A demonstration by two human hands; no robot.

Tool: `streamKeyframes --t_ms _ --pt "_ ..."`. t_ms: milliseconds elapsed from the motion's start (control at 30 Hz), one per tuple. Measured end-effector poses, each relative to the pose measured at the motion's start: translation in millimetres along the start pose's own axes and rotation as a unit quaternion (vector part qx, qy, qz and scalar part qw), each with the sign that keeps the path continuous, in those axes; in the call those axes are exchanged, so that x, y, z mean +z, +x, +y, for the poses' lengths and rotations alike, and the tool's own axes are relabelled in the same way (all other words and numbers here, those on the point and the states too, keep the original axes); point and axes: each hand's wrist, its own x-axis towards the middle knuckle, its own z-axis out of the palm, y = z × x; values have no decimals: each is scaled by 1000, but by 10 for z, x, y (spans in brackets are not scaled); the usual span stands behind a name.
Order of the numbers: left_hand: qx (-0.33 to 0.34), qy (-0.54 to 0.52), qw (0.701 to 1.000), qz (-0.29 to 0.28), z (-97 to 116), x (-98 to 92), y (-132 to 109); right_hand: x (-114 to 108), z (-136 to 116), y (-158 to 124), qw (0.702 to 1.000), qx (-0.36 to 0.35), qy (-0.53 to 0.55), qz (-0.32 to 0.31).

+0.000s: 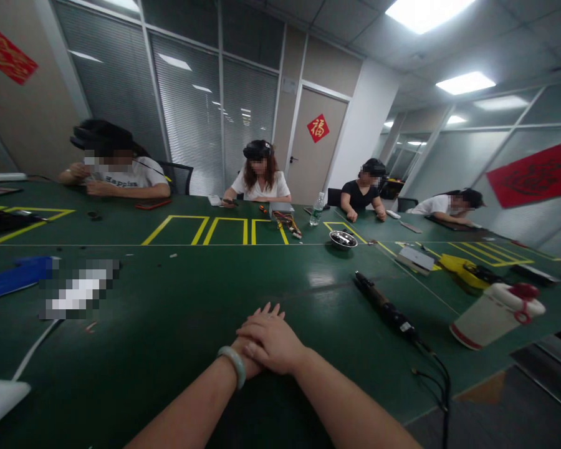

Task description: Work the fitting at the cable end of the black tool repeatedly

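My left hand [241, 349] rests on the green table with its fingers stretched forward, a pale green bangle [234, 366] round its wrist. Across the back of it lies my right hand [280, 347], its fingers flat over the left one. Part of the left hand is hidden underneath. Neither hand holds an object. To the right of them, a black electric screwdriver [388, 308] lies on the table, its cable running down past the near edge. A metal bowl [343, 240] with small dark pieces in it stands further off.
A white cup with a red lid [493, 318] stands at the right, near yellow gloves [462, 269]. Blue gloves [16, 277] and a white cabled device [2, 399] lie left. Beyond are a water bottle [316, 210], a wired box [281, 210] and several seated people.
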Motion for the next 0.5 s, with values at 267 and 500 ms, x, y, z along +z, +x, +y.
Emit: streamKeyframes --t_ms 267,500 --pt "17 -17 995 -92 31 -329 -34 -885 1341 -1052 771 493 -247 317" --pt "22 -30 996 -85 -14 -289 -39 -1106 1983 -2040 641 683 -266 229"
